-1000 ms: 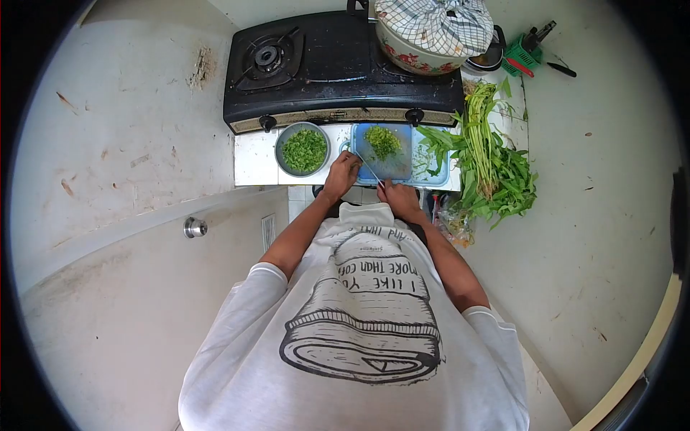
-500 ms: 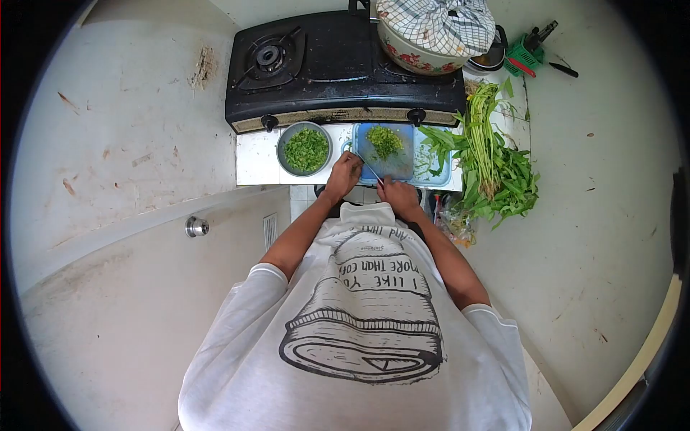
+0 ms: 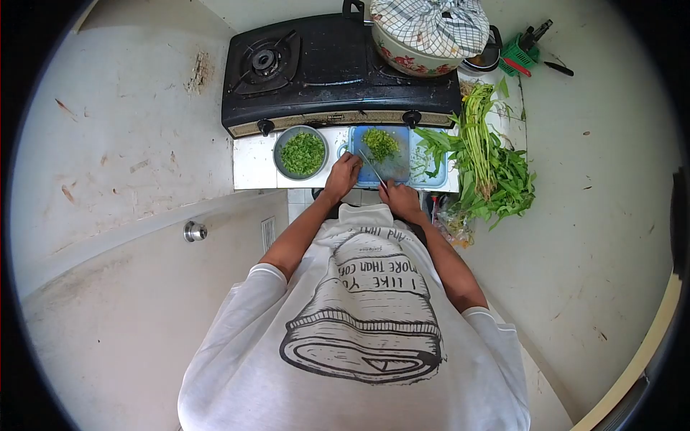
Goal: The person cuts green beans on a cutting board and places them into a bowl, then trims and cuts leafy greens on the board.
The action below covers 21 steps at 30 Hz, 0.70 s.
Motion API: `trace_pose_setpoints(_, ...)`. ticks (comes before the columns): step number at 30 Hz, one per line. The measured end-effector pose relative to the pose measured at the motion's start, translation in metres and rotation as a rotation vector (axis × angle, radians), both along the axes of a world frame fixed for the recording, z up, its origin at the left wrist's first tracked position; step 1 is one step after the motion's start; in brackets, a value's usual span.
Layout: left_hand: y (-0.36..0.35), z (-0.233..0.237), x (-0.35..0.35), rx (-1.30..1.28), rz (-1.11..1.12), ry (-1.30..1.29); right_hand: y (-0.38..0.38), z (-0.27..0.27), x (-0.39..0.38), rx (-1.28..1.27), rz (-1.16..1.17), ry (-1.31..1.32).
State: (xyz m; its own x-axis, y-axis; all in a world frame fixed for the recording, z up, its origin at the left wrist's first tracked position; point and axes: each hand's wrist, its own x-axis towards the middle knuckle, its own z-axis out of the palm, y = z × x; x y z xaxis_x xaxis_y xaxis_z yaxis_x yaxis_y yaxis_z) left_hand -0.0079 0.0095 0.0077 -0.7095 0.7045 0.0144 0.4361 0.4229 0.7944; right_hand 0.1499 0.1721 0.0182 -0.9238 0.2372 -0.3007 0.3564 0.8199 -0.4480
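Note:
My right hand [image 3: 401, 200] is closed around the handle of a knife [image 3: 371, 168] at the front edge of the blue cutting board [image 3: 394, 173]. The blade slants up and left over the board, its tip close to my left hand [image 3: 347, 172]. That hand has its fingers bent together at the board's left edge; anything between them is hidden. Chopped greens [image 3: 381, 144] lie in a small heap on the board, beyond the blade. To the left stands a grey bowl [image 3: 278, 164] with finely chopped greens [image 3: 302, 153] inside.
A bunch of leafy stems [image 3: 486, 154] lies right of the board, partly over the counter edge. Behind is a black two-burner stove [image 3: 327, 79] with a cloth-covered flowered pot [image 3: 413, 60]. A green basket [image 3: 519, 52] holds utensils at the back right. Plastic bags [image 3: 453, 223] sit below the counter.
The view has shifted slightly. The knife blade is tilted a little differently, with its flat side showing more. Both hands stay in nearly the same places, and the heap of greens looks unchanged.

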Motion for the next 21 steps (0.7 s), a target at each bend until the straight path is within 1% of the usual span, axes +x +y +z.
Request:
trace_pose_setpoints(4,-0.002,-0.002,-0.002,0.057,-0.02,0.009,-0.001,-0.001,-0.001,-0.008,0.046,0.024)
trace_pose_setpoints(8,-0.002,-0.005,-0.002,0.039,-0.02,0.012,-0.002,0.003,-0.003,0.012,0.085,0.028)
trace_pose_setpoints(11,-0.002,-0.008,-0.001,0.041,-0.018,0.018,-0.004,0.003,-0.006,0.022,0.058,-0.009)
trace_pose_setpoints(14,0.0,0.0,0.001,0.057,-0.02,0.019,-0.006,-0.001,-0.012,0.004,0.032,-0.003)
trace_pose_setpoints(17,-0.004,-0.004,0.001,0.055,-0.021,0.008,-0.007,0.011,-0.02,-0.01,0.034,-0.11)
trace_pose_setpoints(20,-0.006,-0.002,0.002,0.017,-0.027,-0.001,-0.005,0.013,-0.016,0.009,0.032,-0.111)
trace_pose_setpoints(21,-0.006,-0.002,0.002,0.006,-0.028,-0.01,-0.004,0.007,-0.013,0.011,0.027,-0.076)
